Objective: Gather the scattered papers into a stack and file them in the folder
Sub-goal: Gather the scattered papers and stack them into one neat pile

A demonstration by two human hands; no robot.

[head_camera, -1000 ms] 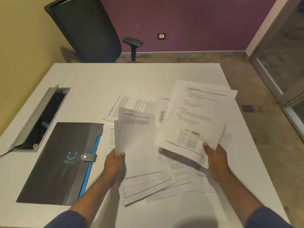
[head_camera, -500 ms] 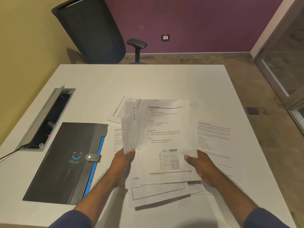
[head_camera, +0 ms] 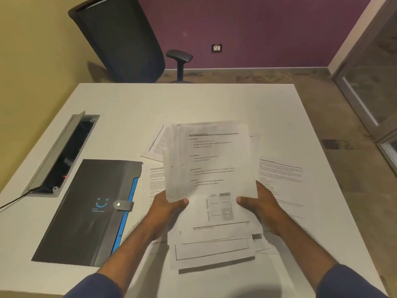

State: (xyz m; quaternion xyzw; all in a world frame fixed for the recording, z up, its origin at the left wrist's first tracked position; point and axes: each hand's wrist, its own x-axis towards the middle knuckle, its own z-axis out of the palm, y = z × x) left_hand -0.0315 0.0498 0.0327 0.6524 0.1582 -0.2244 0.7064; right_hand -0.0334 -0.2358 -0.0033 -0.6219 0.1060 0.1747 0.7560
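Note:
A stack of printed white papers (head_camera: 211,168) is held tilted above the white table (head_camera: 214,104). My left hand (head_camera: 166,208) grips its left edge and my right hand (head_camera: 261,206) grips its right edge, thumbs on top. Loose sheets still lie on the table: one at the right (head_camera: 283,179), one behind the stack at the left (head_camera: 158,144), one beside the folder (head_camera: 155,179), and a few under the stack near me (head_camera: 212,251). The black folder (head_camera: 86,209) with a blue edge and a snap tab lies shut to the left.
A grey cable hatch (head_camera: 62,153) stands open in the table at the far left, with a cable running off the edge. A dark office chair (head_camera: 120,37) stands behind the table. A glass door (head_camera: 371,78) is on the right.
One second ago each hand held a separate bunch of sheets. The two bunches have been brought together into one stack, now held by both hands in the middle.

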